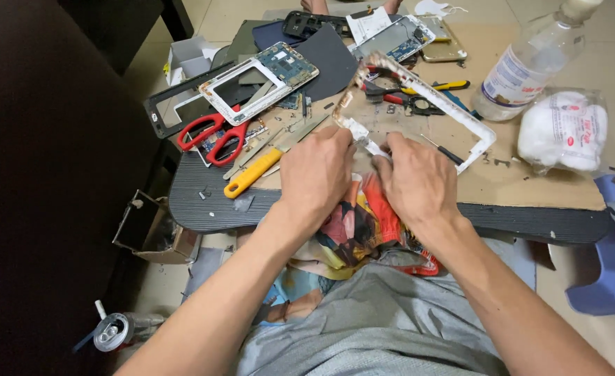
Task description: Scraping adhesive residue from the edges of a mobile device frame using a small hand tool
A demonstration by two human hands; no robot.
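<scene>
Both my hands pinch the near corner of the white tablet frame [454,111], left hand [318,174] and right hand [415,182] closed on it above the surface's [530,188] edge; I judge even pressure avoids snapping it.

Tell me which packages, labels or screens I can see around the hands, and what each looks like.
Plastic bottle: far right, lying tilted, clear with a white and blue label.
Bag of cotton: right edge of the work board, clear wrapper, white filling, red print.
Drink can: on the floor at lower left, silver top.
White cardboard box: far left behind the table, open.
Screens: none lit; only bare tablet frames.
</scene>
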